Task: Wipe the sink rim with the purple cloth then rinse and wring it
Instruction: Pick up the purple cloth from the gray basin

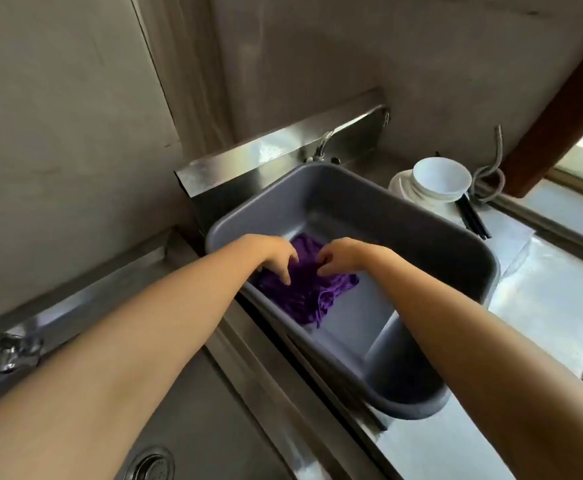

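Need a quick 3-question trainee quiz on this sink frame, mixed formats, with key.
1. True or false: the purple cloth lies inside the grey plastic tub.
2. Multiple choice: where do the white bowls stand? A) inside the tub B) on the steel counter to the right of the tub C) in the bare sink with the drain
3. Fill in: the left hand and right hand both rest their fingers on the ____.

Key: 1 true; 2 B; 3 purple cloth. Whether the tub holds water cannot be told.

Left hand [276, 256], right hand [340, 255]: fingers curled, apparently gripping.
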Tool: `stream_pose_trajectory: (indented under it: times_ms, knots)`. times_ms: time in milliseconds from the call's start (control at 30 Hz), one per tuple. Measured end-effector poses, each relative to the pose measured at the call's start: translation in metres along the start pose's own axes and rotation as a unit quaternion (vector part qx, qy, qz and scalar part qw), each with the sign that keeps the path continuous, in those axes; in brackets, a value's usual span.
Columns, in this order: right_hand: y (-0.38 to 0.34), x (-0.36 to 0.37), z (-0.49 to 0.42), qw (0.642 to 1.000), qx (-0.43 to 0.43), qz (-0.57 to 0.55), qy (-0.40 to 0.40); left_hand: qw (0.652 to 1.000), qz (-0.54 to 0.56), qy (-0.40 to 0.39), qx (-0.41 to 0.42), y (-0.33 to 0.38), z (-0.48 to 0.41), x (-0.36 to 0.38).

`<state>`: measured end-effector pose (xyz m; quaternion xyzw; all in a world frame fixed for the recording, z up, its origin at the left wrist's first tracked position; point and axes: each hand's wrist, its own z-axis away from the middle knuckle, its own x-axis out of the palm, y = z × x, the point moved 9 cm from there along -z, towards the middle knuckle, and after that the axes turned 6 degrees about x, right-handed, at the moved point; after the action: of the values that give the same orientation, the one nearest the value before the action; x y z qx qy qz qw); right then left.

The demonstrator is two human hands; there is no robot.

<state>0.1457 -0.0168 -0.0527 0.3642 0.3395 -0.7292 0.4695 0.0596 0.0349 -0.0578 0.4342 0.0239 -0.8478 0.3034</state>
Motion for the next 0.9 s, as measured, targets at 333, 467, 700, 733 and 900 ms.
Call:
stream_pose_trajectory:
  times_ms: [333,467,700,733,900]
  knots:
    - [0.016,0.012,-0.009,0.986,0.107,-0.031,0.121,0.982,0.134,0.088,-0.102,-0.014,-0.011,-0.008]
    - [0.009,0.011,-0.004,0.984,0.089,-0.056,0.142,0.982,0.12,0.105,-0.1,-0.011,-0.012,-0.012]
    - [0.013,-0.01,0.008,0.985,0.073,-0.08,0.135,0.981,0.141,0.13,0.0,0.005,0.008,-0.025]
    - [0.015,-0.017,0.011,0.984,0.065,-0.103,0.131,0.982,0.133,0.132,0.006,0.007,0.012,-0.027]
    - [0.016,-0.065,0.041,0.977,0.028,-0.162,0.135,0.96,0.074,0.268,0.033,0.024,0.047,-0.071]
